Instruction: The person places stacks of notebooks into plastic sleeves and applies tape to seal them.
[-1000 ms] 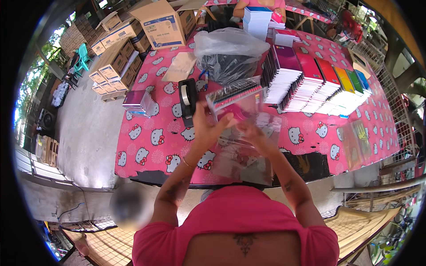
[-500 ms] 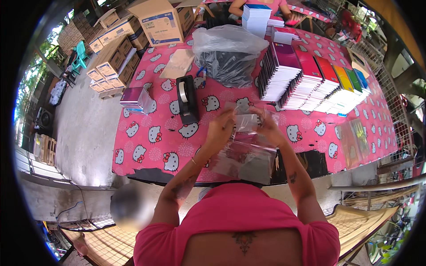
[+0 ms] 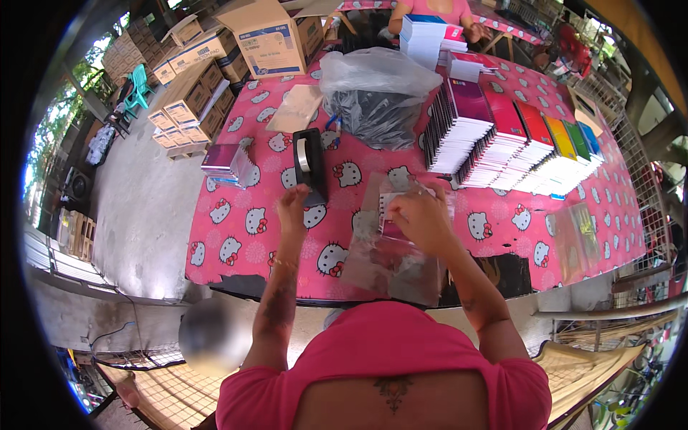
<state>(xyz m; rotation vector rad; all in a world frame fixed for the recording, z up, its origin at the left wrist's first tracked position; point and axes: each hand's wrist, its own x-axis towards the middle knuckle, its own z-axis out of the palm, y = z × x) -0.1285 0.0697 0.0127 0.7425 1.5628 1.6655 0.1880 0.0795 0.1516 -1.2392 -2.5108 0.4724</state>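
My left hand [image 3: 292,210] is at the front end of a black tape dispenser [image 3: 309,168], its fingers drawn together; anything between them is too small to make out. A pale roll of tape sits in the dispenser. My right hand [image 3: 424,221] bends over a clear plastic sleeve [image 3: 387,188], its curled fingers gripping it. Something with white and dark red parts shows through the sleeve, partly hidden by that hand. More clear plastic sleeves [image 3: 390,271] lie loosely towards the table's front edge.
Stacked spiral notebooks [image 3: 502,143] in several colours stand at right. A grey plastic bag [image 3: 376,93] and an open carton [image 3: 271,43] are farther back. Wrapped notebooks [image 3: 226,166] lie at the left edge. Across the table is another person [image 3: 441,8].
My left hand has left the plastic sleeve and moved left to the tape dispenser. My right hand stays at the sleeve, now turned over it. The view has shifted slightly.
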